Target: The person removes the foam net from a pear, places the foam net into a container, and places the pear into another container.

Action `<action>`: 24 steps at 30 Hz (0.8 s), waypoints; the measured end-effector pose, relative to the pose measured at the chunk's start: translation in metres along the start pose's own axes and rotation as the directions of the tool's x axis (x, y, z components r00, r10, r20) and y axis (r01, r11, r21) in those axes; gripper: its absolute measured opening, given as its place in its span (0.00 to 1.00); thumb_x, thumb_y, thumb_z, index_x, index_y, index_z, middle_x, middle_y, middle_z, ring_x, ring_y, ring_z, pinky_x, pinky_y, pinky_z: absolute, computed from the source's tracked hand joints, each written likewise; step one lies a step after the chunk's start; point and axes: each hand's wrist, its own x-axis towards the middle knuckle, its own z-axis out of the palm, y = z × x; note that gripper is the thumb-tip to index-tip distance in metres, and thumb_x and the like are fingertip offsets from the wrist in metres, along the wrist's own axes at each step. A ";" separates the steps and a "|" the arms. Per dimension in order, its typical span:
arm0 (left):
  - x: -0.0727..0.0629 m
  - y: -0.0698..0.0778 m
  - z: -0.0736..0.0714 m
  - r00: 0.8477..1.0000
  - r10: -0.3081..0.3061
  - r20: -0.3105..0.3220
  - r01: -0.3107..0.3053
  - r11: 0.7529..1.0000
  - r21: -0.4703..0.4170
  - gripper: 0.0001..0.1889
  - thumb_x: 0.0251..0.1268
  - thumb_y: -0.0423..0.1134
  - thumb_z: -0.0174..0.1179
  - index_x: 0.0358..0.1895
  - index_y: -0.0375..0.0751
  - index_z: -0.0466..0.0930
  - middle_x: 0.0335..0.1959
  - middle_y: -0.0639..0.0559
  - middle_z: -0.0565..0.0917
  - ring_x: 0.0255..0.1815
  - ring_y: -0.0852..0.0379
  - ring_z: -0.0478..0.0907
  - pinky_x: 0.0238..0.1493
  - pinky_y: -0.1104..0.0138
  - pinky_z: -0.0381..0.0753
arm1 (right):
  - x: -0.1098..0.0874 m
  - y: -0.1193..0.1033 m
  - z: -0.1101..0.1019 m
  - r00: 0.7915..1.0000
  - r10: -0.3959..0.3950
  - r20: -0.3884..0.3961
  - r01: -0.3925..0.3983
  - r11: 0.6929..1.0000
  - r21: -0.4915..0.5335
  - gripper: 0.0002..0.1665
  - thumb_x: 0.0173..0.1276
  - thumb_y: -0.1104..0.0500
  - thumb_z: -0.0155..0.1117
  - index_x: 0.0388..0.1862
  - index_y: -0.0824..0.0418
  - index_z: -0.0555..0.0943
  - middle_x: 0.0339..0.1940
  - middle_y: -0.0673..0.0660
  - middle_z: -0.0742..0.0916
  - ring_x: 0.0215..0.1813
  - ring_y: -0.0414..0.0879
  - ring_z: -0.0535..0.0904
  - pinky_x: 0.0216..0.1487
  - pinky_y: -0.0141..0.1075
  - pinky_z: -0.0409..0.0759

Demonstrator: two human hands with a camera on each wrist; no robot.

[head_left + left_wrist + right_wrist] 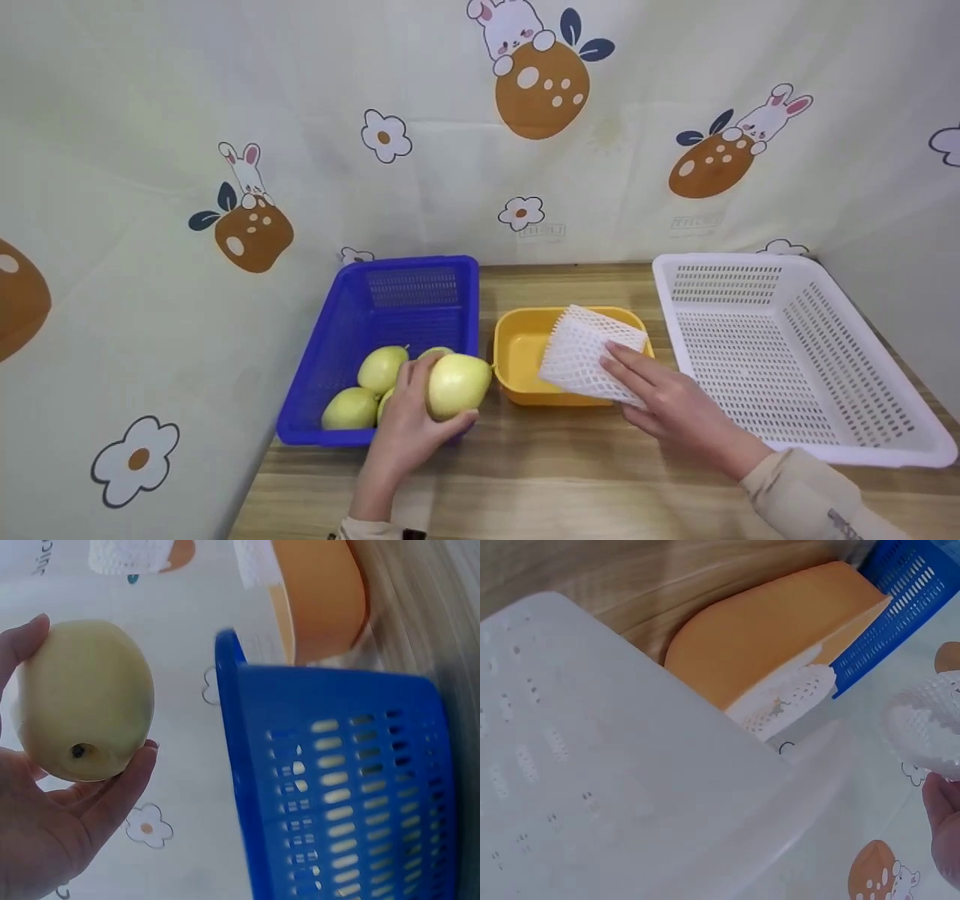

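My left hand (412, 424) grips a pale yellow-green pear (460, 386) above the front right corner of the blue basket (304, 397). The pear's stem points right, and in the left wrist view its dark blossom end shows. Several more pears (351, 409) lie in that basket, partly hidden behind my left hand. With my right hand (679, 409) I hold a white foam net sleeve (581, 352) between thumb and fingers, over the yellow container (517, 352). More white foam netting (787, 701) sticks up from the container in the right wrist view.
A white perforated basket (757, 375) stands on the right of the wooden table (540, 480), close to my right forearm. A printed cloth (427, 195) hangs behind and at both sides. The yellow container sits between the two baskets.
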 end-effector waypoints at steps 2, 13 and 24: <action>0.002 -0.008 -0.001 0.999 -0.038 -0.009 0.038 0.999 0.022 0.40 0.35 0.54 0.69 0.56 0.44 0.65 0.45 0.48 0.68 0.38 0.50 0.73 0.38 0.57 0.73 | 0.008 0.002 0.005 0.999 -0.003 0.033 0.003 1.000 -0.015 0.32 0.58 0.52 0.58 0.60 0.66 0.68 0.61 0.62 0.68 0.59 0.54 0.66 0.49 0.45 0.71; 0.001 -0.047 0.013 0.987 -0.153 0.044 0.144 0.975 0.172 0.40 0.36 0.54 0.69 0.55 0.38 0.65 0.40 0.42 0.67 0.32 0.45 0.72 0.33 0.53 0.71 | 0.033 0.005 0.050 0.954 0.090 0.284 -0.066 0.993 -0.094 0.46 0.57 0.39 0.55 0.66 0.65 0.56 0.68 0.64 0.54 0.67 0.55 0.49 0.62 0.44 0.54; 0.004 -0.051 0.021 0.972 -0.224 0.070 0.208 0.960 0.186 0.40 0.36 0.56 0.67 0.55 0.37 0.65 0.39 0.42 0.69 0.31 0.45 0.73 0.32 0.53 0.72 | 0.045 0.009 0.096 0.908 0.164 0.386 -0.113 0.982 -0.152 0.44 0.62 0.37 0.47 0.64 0.68 0.59 0.66 0.67 0.58 0.66 0.57 0.50 0.62 0.44 0.53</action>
